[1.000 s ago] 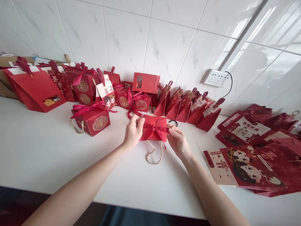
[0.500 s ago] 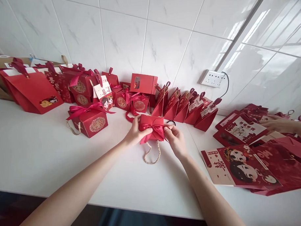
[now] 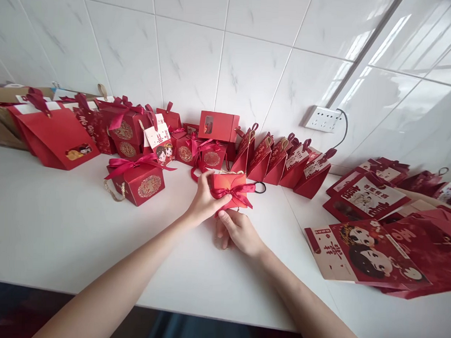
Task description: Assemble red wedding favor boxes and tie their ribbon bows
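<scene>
A small red gift box (image 3: 225, 181) is in front of me on the white counter, tied with a red ribbon (image 3: 235, 190) in a bow. My left hand (image 3: 205, 200) grips the box's left side, its thumb pressed on the bow's knot. Below the box's front edge, my right hand (image 3: 240, 232) closes thumb and fingers at the lower left tail of the ribbon; the exact pinch is partly hidden. The twisted gold cord handle is mostly covered by that hand. Left of it stands another ribboned red gift box (image 3: 138, 181) with a gold emblem.
Red gift bags (image 3: 56, 136) and boxes line the tiled wall. Several wedge-shaped red bags (image 3: 312, 177) stand in a row behind my hands. Flat printed bags (image 3: 370, 253) lie at right. A black loop (image 3: 261, 187) lies beside the box. A power socket (image 3: 321, 119) is on the wall.
My right hand has moved from the bow's right side down and left to below the box. My left hand keeps its hold. Another person's hand at far right has left the view.
</scene>
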Demonstrator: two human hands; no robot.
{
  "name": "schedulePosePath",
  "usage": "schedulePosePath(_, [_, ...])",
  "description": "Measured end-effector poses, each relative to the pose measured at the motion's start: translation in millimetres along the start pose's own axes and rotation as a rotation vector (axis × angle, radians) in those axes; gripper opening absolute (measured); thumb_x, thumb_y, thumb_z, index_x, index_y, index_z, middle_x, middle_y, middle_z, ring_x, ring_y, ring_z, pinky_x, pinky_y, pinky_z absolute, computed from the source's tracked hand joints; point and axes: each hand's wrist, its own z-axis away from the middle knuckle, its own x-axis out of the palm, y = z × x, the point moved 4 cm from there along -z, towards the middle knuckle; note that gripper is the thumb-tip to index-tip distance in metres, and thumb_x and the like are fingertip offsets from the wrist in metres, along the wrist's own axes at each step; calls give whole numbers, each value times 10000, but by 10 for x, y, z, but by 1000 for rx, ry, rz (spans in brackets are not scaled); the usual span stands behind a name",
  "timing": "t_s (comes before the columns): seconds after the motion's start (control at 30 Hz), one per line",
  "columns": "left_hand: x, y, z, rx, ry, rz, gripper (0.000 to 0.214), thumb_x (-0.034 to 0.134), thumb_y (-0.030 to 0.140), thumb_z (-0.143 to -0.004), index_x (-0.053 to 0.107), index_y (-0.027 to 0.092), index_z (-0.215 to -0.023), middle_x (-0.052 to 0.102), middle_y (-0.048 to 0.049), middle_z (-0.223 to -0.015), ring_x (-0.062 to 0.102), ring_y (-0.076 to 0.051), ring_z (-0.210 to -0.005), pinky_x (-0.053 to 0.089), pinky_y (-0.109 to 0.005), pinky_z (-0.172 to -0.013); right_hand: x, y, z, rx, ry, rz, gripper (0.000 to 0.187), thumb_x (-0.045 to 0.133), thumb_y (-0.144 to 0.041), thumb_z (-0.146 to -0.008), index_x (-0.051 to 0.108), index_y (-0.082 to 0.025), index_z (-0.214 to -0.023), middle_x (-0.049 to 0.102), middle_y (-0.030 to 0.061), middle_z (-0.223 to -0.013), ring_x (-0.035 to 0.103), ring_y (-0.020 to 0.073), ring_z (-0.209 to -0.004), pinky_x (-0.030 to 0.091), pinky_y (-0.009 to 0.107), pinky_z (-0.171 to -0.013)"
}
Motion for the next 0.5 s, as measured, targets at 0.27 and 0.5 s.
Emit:
schedulePosePath(0.27, [28, 9, 17, -33, -64, 70, 601, 678, 323, -674, 319, 226, -1146, 519, -74, -1134, 535, -235, -1093, 422, -425, -969, 59, 67, -23, 42, -25, -166, 446, 532, -598, -813, 527, -162, -717, 551, -36, -558, 540, 74, -368, 392, 177, -326])
schedulePosePath(0.5, [12, 24, 3, -20, -2, 2, 574, 722, 299, -649, 374, 217, -1098, 554, -49, -1044, 558, -223, -1032, 435, -412, -949, 137, 44, 13, -2, -156, -73, 355, 499, -499, -874, 530, -173, -735, 547, -49, -547, 529, 69, -366, 396, 174, -347])
